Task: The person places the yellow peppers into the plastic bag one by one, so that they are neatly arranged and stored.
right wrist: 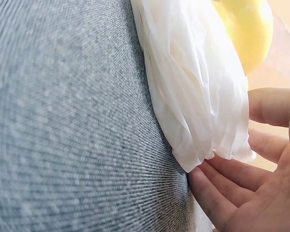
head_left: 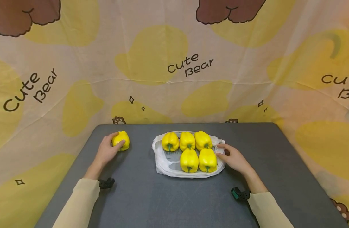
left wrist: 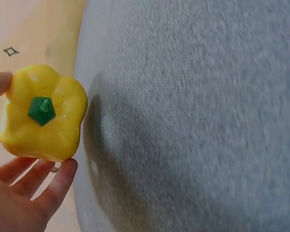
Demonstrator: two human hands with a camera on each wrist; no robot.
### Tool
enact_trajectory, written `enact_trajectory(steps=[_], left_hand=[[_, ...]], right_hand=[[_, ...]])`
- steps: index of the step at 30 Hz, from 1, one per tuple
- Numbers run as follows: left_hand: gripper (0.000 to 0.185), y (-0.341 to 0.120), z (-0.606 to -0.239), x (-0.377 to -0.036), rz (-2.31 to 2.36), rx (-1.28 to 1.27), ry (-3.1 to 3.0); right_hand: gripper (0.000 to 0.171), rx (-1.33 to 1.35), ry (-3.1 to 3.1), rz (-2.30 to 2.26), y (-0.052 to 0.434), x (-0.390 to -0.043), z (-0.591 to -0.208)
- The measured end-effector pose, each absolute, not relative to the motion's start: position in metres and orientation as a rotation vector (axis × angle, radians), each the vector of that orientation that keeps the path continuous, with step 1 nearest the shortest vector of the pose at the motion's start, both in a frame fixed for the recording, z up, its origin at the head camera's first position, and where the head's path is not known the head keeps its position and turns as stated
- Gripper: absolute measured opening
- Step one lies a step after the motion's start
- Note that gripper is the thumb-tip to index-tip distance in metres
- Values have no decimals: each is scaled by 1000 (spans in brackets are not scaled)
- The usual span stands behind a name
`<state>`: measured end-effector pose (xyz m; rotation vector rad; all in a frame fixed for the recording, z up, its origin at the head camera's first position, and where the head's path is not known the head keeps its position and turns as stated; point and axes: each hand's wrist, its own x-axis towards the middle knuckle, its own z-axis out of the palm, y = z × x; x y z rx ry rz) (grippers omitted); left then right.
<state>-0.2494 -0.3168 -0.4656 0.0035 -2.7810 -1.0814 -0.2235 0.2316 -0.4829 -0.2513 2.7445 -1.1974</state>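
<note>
A yellow bell pepper (head_left: 123,139) with a green stem (left wrist: 42,110) is at the table's far left. My left hand (head_left: 107,148) holds it between thumb and fingers, stem facing the left wrist camera. Whether it touches the table I cannot tell. Right of centre lies a white plastic bag (head_left: 161,163), its mouth spread wide. Several yellow bell peppers (head_left: 189,161) sit inside in two rows, stems toward me. My right hand (head_left: 234,158) grips the bag's right edge. In the right wrist view, thumb and fingers are on the crumpled white plastic (right wrist: 198,96).
The grey table (head_left: 134,202) has its far edge just behind the bag. A printed cloth (head_left: 151,57) hangs behind and along both sides. Each wrist wears a dark band (head_left: 106,183).
</note>
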Motion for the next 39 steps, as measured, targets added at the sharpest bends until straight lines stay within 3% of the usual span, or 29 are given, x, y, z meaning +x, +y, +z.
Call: enact_trajectory(steps=[39], left_hand=[[60,-229,-420,-228,-1041,-315,-2684]], right_hand=[[57,-252,2731,-1196,231,-223,-481]])
